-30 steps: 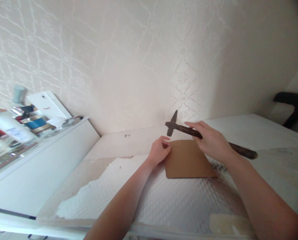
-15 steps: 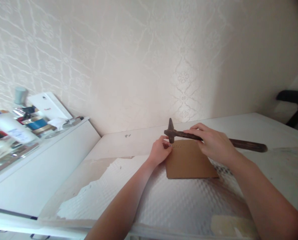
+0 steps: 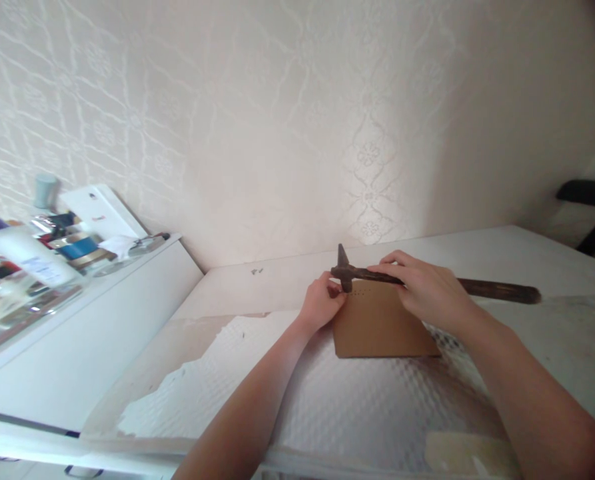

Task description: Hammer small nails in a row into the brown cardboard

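In my right hand [image 3: 424,287] is a hammer [image 3: 497,291] with a dark, worn wooden handle, gripped partway along its length. The hammer's metal head is right at the fingertips of my left hand [image 3: 322,301], low over the far left corner of a brown cardboard piece [image 3: 384,330]. My left fingers are pinched at that corner around what appears to be a small nail, mostly hidden by the fingers and hammer head. Rows of small dark holes or marks run along the cardboard's far edge.
Several small nail-like pieces [image 3: 256,271] lie on the white tabletop [image 3: 227,287] near the wall. Torn quilted covering [image 3: 187,393] spreads under the cardboard. A white cabinet [image 3: 102,320] crowded with bottles, tape and a white box [image 3: 102,212] stands left. A black armrest-like part [image 3: 590,193] is at right.
The hammer head has dropped slightly, down to my left fingertips. My left hand stays pinched at the cardboard corner, and the view has shifted a little.
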Demonstrator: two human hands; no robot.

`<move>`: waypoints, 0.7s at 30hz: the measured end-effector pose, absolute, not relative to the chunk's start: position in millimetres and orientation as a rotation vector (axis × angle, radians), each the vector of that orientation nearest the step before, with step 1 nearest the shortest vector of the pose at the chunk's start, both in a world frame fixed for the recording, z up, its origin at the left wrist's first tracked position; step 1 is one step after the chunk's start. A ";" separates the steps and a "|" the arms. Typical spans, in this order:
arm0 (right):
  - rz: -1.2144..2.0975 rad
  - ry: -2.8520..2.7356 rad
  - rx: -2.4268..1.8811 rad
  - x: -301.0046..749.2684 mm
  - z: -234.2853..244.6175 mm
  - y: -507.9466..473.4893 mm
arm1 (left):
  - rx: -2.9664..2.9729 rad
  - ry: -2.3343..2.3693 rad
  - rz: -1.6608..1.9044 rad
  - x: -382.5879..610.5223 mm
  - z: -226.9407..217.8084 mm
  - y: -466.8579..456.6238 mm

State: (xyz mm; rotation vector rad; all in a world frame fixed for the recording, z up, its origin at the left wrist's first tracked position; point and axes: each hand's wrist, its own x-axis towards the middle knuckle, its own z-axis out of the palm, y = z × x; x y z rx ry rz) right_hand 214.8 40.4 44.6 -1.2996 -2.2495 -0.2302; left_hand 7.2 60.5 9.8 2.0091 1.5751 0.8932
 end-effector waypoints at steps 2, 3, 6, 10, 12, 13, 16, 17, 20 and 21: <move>-0.228 -2.234 -1.296 214.7 44.0 40.8 | 2.003 1.578 0.890 7.7 10.3 60.4; -0.217 -2.223 -1.291 214.7 43.9 40.9 | 1.996 1.580 0.886 7.9 10.5 60.4; -0.186 -2.233 -1.291 214.7 44.2 40.4 | 1.998 1.586 0.872 8.2 11.1 60.3; -0.201 -2.225 -1.301 215.0 45.3 39.2 | 1.991 1.574 0.878 7.6 10.7 60.4; -0.191 -2.201 -1.300 215.3 45.4 39.1 | 1.980 1.566 0.876 7.2 9.7 60.6; -0.183 -2.204 -1.302 215.5 45.3 39.2 | 1.981 1.563 0.874 6.9 9.2 60.8; -0.186 -2.238 -1.312 216.2 44.4 40.3 | 1.993 1.555 0.877 6.5 8.2 61.4; -0.192 -2.240 -1.314 216.4 44.1 40.6 | 1.994 1.552 0.882 6.5 8.0 61.5; -0.194 -2.226 -1.316 216.5 44.0 40.8 | 1.990 1.541 0.888 6.7 8.2 61.8; -0.190 -2.230 -1.314 216.4 44.2 40.7 | 1.992 1.542 0.885 6.7 8.3 61.9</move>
